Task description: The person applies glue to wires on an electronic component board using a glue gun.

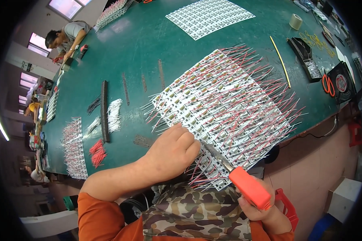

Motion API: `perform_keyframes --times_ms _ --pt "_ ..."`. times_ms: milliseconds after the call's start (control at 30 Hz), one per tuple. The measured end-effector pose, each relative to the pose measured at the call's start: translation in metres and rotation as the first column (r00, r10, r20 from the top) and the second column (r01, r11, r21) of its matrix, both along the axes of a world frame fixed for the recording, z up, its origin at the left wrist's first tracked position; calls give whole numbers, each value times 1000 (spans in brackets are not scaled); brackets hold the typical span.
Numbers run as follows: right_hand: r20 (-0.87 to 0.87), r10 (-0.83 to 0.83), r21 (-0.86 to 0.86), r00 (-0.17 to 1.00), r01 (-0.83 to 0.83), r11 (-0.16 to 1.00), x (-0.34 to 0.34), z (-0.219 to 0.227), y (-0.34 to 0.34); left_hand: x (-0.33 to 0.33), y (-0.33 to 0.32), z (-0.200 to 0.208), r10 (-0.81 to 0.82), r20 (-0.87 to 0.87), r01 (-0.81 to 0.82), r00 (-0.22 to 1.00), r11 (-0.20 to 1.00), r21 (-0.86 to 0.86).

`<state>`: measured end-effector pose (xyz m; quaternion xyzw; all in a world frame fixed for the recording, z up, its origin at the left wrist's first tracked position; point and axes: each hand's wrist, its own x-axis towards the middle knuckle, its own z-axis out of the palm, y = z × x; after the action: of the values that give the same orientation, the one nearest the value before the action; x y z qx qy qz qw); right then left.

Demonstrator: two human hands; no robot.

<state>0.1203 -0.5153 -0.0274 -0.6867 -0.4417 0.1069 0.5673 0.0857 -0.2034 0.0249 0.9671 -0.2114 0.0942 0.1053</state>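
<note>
At my far left a co-worker (70, 36) leans at the edge of the green desk (128, 48). Nearer me lies a wired strip (76, 148), then a pile of red wires (97, 153), a dark bar (104, 112) and, right beside it, white wires (114, 115). My left hand (173, 148) is over the near left part of the wired board (225, 106), its fingers curled; I cannot tell whether they pinch anything. The board lies on the desk in front of me, red and white wires fanning across it. At its near edge my right hand (255, 209) has its fingers wrapped around the red handle of the iron (250, 187), the shaft pointing toward my left hand. Farther right are a yellow stick (280, 60), a black tray (305, 60), orange scissors (328, 84) and a black fan (342, 82).
</note>
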Motion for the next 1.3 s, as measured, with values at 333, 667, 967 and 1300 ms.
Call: perform_keyframes --times_ms 333,667,967,1300 --pt "94 -24 -30 995 27 999 4 13 6 0 -2 4 18 -49 -17 999 1000 23" --pt "-106 -126 -20 986 124 992 -5 7 -4 0 -2 7 18 -54 -16 998 999 33" --pt "64 -40 25 997 39 999 2 -1 -8 -2 -3 10 44 -141 -30 989 994 101" --pt "-47 -53 17 997 54 998 0 6 5 1 -2 10 39 -142 -28 989 997 79"
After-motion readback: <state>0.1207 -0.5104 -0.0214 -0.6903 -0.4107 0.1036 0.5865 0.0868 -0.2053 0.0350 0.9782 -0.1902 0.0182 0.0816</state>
